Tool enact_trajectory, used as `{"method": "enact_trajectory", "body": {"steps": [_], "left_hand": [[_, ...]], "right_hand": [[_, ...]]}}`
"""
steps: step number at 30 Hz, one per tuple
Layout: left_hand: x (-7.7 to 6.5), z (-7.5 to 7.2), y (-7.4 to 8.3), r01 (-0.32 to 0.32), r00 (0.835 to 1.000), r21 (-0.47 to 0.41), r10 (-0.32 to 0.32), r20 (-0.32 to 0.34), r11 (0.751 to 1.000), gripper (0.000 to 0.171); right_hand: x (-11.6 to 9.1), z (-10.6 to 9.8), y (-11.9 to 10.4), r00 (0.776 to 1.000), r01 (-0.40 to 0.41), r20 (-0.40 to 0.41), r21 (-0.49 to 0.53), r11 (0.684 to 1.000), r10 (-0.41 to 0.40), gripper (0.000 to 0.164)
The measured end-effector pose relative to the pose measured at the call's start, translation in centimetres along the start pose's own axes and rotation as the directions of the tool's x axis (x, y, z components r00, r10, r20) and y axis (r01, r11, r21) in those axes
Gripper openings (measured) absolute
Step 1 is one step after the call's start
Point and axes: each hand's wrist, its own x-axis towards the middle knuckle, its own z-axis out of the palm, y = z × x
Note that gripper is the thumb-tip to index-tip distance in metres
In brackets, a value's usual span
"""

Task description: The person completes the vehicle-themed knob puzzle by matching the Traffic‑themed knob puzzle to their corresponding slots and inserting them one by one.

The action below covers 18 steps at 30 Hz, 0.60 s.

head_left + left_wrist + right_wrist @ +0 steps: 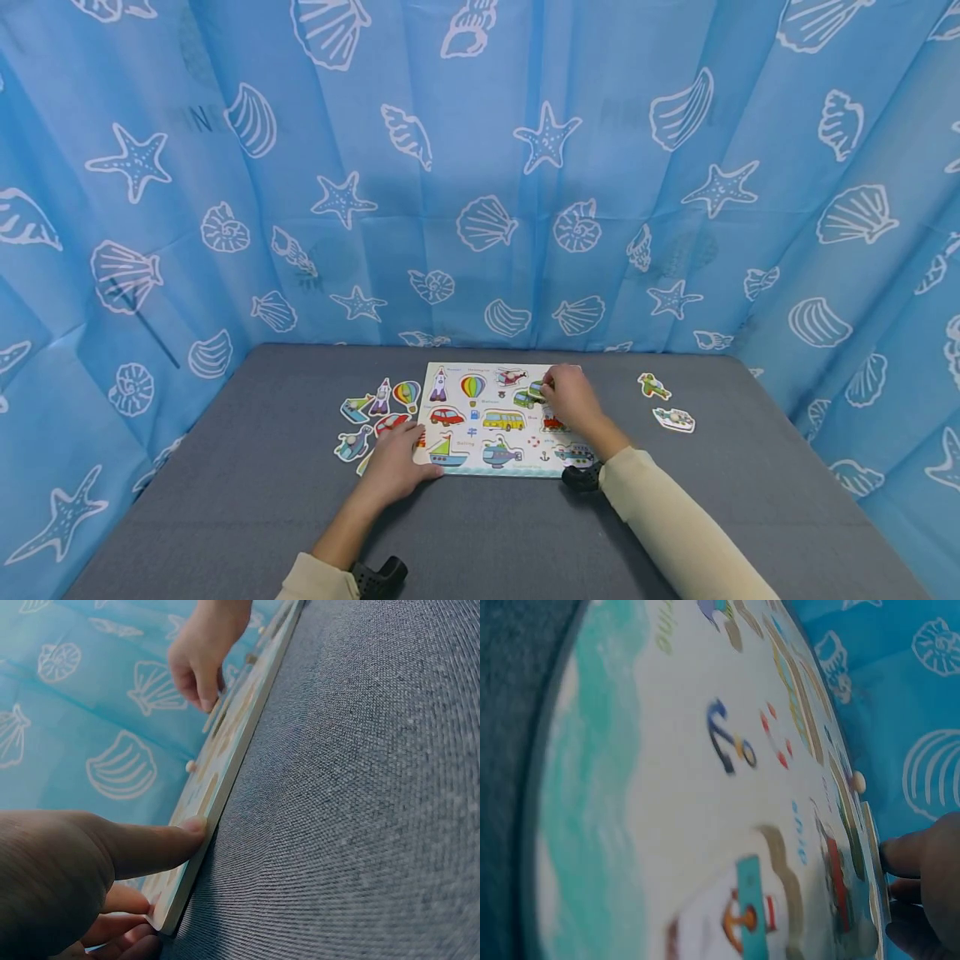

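A wooden picture puzzle board [517,468] of vehicles lies on the grey table. At its front left corner my left hand [395,464] holds the board, thumb [161,844] laid along the front edge and fingers bent at the side. Over the board's right part my right hand [576,400] pinches a flat green vehicle puzzle piece [536,389], its fingertips [904,853] on the thin piece. It is tilted just above the green vehicle picture [524,400]. Part of the train picture [552,421] hides behind the right wrist.
Left of the board lie several loose pieces, among them a balloon [407,394], a rocket [380,398] and a red car [390,422] partly under the left hand. A green plane piece [654,386] and a ship piece [673,419] lie to the right. A blue shell-patterned curtain [480,275] hangs behind.
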Motion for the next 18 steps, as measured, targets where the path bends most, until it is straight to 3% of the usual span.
{"method": "enact_trajectory", "body": {"steps": [7,18], "left_hand": [[0.0,-0.1,0.1,0.012,1.0,-0.002,-0.012,0.008,1.0,0.073],[0.0,-0.2,0.2,0.015,1.0,-0.006,-0.015,0.013,1.0,0.072]], "right_hand": [[-0.2,0.9,-0.8,0.998,0.058,-0.026,-0.022,0.998,-0.059,0.008],[-0.3,1.9,-2.0,0.998,0.059,-0.013,-0.054,0.997,-0.06,0.01]]}}
